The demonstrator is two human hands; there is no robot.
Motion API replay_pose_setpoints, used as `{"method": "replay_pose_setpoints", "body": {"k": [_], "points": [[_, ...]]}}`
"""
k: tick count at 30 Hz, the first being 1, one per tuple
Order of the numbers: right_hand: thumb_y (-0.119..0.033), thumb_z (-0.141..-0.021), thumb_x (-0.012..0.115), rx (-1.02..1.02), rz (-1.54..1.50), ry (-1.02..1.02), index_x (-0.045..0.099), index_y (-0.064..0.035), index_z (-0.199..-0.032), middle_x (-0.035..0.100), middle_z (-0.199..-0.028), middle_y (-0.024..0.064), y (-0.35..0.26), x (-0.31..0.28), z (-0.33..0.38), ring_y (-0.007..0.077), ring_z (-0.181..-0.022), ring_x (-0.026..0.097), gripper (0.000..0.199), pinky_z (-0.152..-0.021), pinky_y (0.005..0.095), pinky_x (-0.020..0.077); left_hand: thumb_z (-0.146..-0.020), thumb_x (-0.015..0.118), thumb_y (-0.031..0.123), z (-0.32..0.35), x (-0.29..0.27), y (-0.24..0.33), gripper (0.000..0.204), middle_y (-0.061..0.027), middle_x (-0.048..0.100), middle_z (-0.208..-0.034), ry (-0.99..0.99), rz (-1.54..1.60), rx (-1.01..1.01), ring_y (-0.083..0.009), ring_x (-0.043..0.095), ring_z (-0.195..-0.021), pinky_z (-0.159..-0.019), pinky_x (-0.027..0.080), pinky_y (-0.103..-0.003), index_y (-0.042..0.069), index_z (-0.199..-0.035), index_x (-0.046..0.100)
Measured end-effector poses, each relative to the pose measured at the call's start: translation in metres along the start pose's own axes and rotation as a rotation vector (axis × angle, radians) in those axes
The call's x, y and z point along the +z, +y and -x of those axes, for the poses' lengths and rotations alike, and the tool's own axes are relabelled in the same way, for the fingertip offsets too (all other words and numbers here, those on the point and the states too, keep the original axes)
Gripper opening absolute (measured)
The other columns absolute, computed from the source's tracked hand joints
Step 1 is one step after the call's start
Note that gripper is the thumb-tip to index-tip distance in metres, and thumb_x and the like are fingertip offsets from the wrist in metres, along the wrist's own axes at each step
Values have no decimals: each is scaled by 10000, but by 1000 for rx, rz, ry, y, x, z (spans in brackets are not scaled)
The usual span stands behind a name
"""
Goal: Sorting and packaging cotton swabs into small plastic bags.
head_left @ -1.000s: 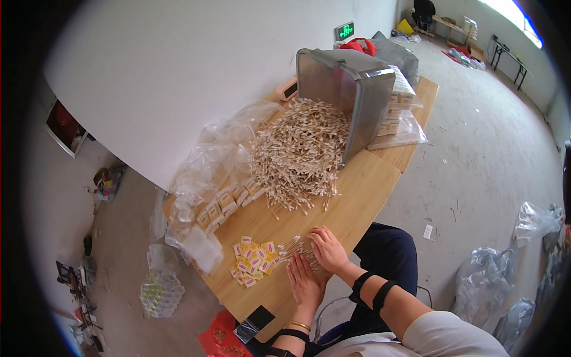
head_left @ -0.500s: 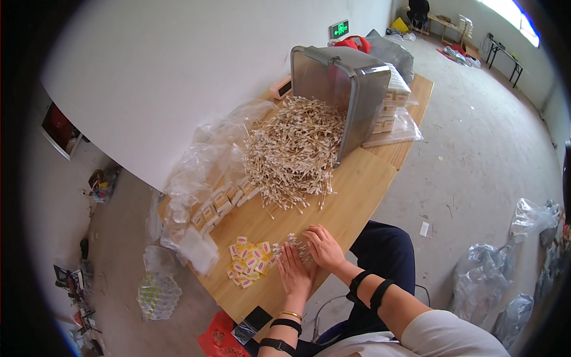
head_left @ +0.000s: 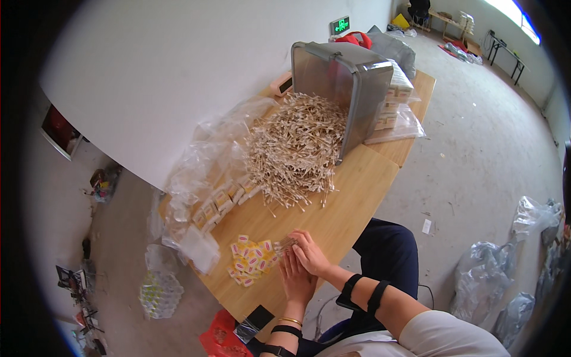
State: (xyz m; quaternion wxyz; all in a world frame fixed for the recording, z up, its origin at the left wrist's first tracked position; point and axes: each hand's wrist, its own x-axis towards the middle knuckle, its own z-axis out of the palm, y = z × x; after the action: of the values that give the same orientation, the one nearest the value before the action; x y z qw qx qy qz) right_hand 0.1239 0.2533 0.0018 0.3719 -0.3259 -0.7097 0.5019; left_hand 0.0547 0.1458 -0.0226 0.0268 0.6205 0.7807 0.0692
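Observation:
A small bunch of cotton swabs [head_left: 285, 244] lies on the wooden table between my two hands, close to the near edge. My right hand [head_left: 310, 254] curves over the bunch from the right, its fingers closed against it. Against the lower side of the swabs rests my left hand [head_left: 297, 281], fingers stretched out and partly covered by the right hand. Just left of the fingers is a loose pile of small yellow-and-white printed cards [head_left: 250, 262]. Farther back a large heap of cotton swabs [head_left: 297, 149] spills from a grey translucent bin [head_left: 372, 83] tipped on its side.
Clear plastic bags [head_left: 199, 154] and a row of small packed boxes [head_left: 221, 201] line the table's left side. Packed bundles [head_left: 389, 110] stand behind the bin. A red bag [head_left: 223, 336] is below the near left corner. Plastic bags [head_left: 485, 273] lie on the floor at right.
My right hand has moved left and inward, now overlapping my left hand's fingers. The small swab bunch is pressed closer together between them.

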Motion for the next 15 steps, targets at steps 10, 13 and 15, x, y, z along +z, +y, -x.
{"method": "replay_pose_setpoints", "body": {"k": [10,13,15], "points": [[-42,-927,532,55,122,231,587,-54,-1196,544,-1208,193,23,-55,-9,388,-1142,550,275,-983,437,461,-873,648,455,-10,-16,-20,1009,-234,152,-1650,3,67,16,-391,102,-1542,-1237,68,-574,-47,-1574,124],[9,-872,579,54,175,241,613,-57,-1100,566,-1105,158,21,-66,1,357,-1033,571,239,-920,435,478,-861,676,462,-11,-20,-20,1043,-226,141,-1655,3,52,20,-384,90,-1546,-1236,69,-573,-37,-1579,108],[-39,-849,630,-74,431,124,641,-71,-999,587,-1033,129,20,-73,9,339,-959,568,154,-873,425,480,-858,695,449,-10,-24,-21,1039,-229,143,-1653,-18,137,16,-387,93,-1545,-1233,75,-585,-32,-1577,120]]}}
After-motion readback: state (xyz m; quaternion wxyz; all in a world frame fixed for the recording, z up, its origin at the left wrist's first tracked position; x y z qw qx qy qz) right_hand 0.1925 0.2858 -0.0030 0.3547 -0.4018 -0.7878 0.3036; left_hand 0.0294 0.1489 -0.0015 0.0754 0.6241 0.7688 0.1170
